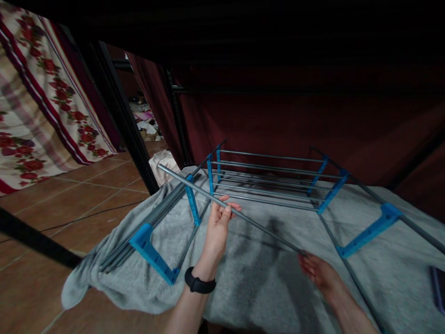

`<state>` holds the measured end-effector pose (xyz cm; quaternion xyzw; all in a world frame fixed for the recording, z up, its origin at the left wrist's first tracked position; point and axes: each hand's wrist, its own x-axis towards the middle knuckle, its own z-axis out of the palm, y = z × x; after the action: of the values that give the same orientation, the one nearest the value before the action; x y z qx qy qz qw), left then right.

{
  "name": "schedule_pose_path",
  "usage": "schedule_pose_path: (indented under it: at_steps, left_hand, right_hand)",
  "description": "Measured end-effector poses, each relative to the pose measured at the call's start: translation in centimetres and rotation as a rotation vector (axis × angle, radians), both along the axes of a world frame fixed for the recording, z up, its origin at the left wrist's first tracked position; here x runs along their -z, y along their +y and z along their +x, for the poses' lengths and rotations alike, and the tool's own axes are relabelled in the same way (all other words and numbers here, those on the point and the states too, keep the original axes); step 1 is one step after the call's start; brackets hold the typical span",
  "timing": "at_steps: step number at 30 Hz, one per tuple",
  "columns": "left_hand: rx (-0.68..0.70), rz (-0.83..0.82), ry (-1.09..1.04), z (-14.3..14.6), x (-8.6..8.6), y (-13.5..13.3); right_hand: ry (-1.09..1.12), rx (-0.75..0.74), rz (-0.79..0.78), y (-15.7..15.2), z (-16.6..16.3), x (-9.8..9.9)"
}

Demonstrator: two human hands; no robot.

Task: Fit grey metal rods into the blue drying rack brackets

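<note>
A slim grey metal tube point(266, 230) slants across the view, its far end up at the left. My left hand point(219, 215), with a black band on the wrist, grips it near the middle between thumb and fingers. At the lower right end my right hand point(318, 271) pinches the tube. Behind the hands lies a partly assembled rack point(264, 200), with grey crossbars joining two sides. Blue plastic brackets link the rails, among them a right bracket point(368, 231) and a left bracket point(153, 255). The held tube passes in front of the left side's upper blue bracket point(193, 204).
Several loose grey tubes point(153, 218) lie bundled at the left on a grey blanket point(250, 283). Black frame posts point(118, 111) and a dark overhead structure surround the bed. A dark phone-like object point(438, 285) rests at the right edge. A floral curtain point(45, 93) hangs left above the tiled floor point(111, 178).
</note>
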<state>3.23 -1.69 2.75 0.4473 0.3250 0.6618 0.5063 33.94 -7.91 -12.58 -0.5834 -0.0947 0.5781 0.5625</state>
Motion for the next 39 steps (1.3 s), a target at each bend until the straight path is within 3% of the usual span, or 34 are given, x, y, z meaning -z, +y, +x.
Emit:
schedule_pose_path:
  at_steps: [5,8,13,16,20,26,32,39]
  left_hand:
    - [0.045,0.015,0.115,2.4,1.2,-0.8]
    - [0.054,0.095,0.215,3.0,0.6,-1.5]
    - [-0.089,0.225,0.545,1.1,-2.1,-2.6]
    - [-0.073,0.345,0.775,0.1,-2.4,-2.6]
    - [0.009,0.516,1.075,0.5,-0.5,-1.9]
    - [-0.015,0.546,1.502,0.4,3.7,0.1]
    - [0.049,0.481,1.618,-0.8,6.1,1.4]
    - [0.147,0.446,1.612,-0.5,7.0,2.1]
  right_hand:
    - [-0.051,-0.213,0.03,0.4,-5.4,0.1]
    - [-0.186,-0.301,0.089,0.4,-7.3,0.4]
    - [-0.356,-0.353,0.133,0.4,-6.8,-0.4]
    - [-0.345,-0.309,0.182,0.5,-5.6,-1.8]
    - [-0.314,-0.219,0.195,0.8,-4.6,-2.9]
    - [-0.244,-0.118,0.221,1.0,-4.2,-3.4]
    - [-0.065,0.033,0.325,0.8,-2.9,-4.0]
    - [0.041,0.255,0.38,1.2,-0.7,-4.7]
